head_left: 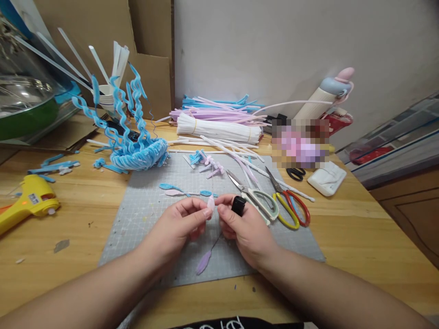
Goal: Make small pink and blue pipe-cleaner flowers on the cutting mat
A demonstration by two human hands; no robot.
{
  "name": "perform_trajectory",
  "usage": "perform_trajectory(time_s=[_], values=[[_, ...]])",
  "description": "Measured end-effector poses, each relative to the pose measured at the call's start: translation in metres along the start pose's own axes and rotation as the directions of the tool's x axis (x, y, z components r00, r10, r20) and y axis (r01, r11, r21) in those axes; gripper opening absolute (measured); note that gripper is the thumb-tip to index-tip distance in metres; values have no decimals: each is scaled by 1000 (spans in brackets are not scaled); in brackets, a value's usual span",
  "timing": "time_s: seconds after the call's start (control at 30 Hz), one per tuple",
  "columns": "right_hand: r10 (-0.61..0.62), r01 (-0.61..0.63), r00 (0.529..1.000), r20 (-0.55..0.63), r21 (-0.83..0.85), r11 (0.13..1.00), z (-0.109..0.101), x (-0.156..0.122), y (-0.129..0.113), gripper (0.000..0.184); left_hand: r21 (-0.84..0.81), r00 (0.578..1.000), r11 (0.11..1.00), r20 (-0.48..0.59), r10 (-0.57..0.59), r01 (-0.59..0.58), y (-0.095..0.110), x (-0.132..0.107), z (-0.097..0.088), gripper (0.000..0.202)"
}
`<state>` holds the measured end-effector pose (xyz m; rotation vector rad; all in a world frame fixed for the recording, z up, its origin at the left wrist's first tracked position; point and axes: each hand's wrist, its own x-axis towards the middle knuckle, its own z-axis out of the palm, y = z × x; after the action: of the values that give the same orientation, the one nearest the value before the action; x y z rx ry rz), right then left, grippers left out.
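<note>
Between the thumb and finger of my left hand [187, 219] is a small pale pink pipe-cleaner petal [211, 203], held upright above the cutting mat [137, 219]. My right hand [242, 226] is closed, its fingertips close to the petal's right side. A black cylindrical object [238, 205] sticks up from that hand; its lower part is hidden in the grip, so its kind is unclear. Below the hands, a purple pipe-cleaner petal [203, 262] on a thin dark stem lies on the mat. Blue petals [171, 187] and a pale pink one [174, 193] rest just beyond my left hand.
Green-handled scissors [254, 198] and red-and-yellow scissors [291, 210] lie right of my hands. A yellow glue gun [30, 203] is far left, a blue fuzzy basket shape [140, 155] behind. Pipe-cleaner bundles [219, 128], a bottle [317, 98] and a white case [327, 178] stand further back.
</note>
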<state>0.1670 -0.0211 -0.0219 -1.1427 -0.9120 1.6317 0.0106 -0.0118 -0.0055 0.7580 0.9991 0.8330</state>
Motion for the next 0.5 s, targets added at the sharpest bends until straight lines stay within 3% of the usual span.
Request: perform_trajectory(time_s=[0.23, 0.4, 0.5], values=[[-3, 2, 1000, -21, -37, 999, 0, -1, -1, 24, 40, 997, 999, 63, -35, 32, -3, -1, 2, 26], [6, 1, 999, 44, -152, 988, -2, -1, -5, 20, 78, 988, 994, -125, 87, -77, 5, 0, -3, 25], [22, 3, 995, 100, -241, 971, -1, -2, -9, 17, 135, 975, 982, -158, 153, -132, 11, 1, -6, 26]])
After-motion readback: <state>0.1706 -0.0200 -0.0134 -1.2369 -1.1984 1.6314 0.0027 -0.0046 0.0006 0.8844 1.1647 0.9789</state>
